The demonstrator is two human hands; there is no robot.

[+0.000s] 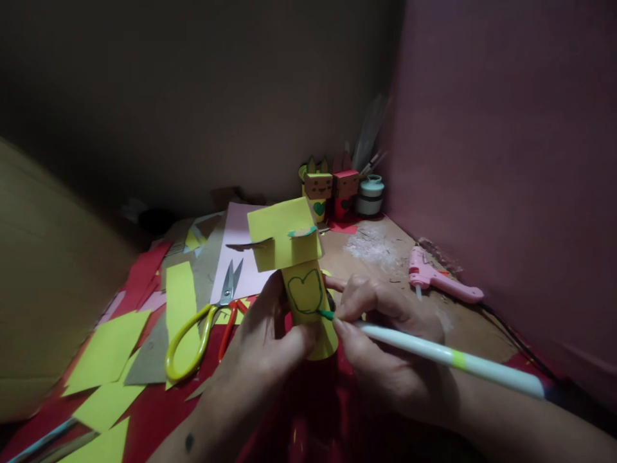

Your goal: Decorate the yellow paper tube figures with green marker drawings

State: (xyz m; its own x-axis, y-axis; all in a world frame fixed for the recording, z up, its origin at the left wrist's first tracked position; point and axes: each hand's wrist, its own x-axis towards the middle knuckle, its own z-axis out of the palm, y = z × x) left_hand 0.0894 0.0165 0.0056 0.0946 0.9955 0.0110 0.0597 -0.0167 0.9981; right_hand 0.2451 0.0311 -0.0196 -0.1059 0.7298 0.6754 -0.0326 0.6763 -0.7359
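Observation:
A yellow paper figure (304,247), made of a tube body with a boxy folded head, is held up in front of me. My left hand (274,344) is wrapped round the tube from the left, thumb across its lower front. My right hand (380,321) pinches a white marker (434,350) with a green tip, which touches the tube at the lower right of a green heart outline (305,292). The heart's inside is plain yellow. Ear-like flaps stick out from the head, one edged in green. Scissors (226,296) with yellow and red handles lie open left of my left hand.
Yellow paper pieces (108,354) and red paper (147,273) cover the left side, with a pink sheet (241,238) behind the scissors. Two finished-looking paper figures (319,190) stand at the back beside a pale jar (370,195). A pink glue gun (446,280) lies on the right, its cord trailing.

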